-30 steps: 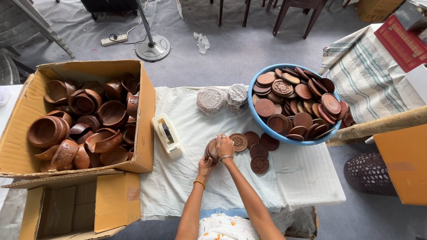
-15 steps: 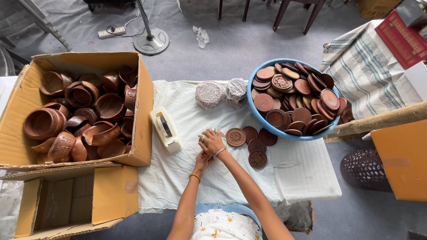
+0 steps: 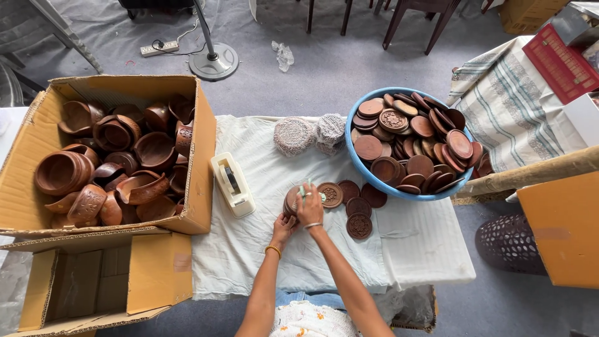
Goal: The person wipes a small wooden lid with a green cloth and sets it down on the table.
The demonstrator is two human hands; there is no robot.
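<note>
The right hand (image 3: 310, 209) is closed over a small round wooden box (image 3: 292, 201) on the white cloth (image 3: 249, 249), with the left hand (image 3: 284, 228) cupped loosely just below it. Carved lids (image 3: 359, 206) lie beside them. A blue basin (image 3: 374, 178) holds more lids; the cardboard box (image 3: 203, 156) holds wooden bowls (image 3: 112, 162).

Single head-worn view, looking almost straight down from well above the white cloth-covered table (image 3: 412, 249). Person's forearms enter from bottom centre; both hands sit near frame centre, small in the picture. Frame is wide: cardboard box (image 3: 199, 162) at left, blue basin (image 3: 360, 163) at right, grey floor and a fan base (image 3: 214, 62) along the top edge. No second view to overlap.
</note>
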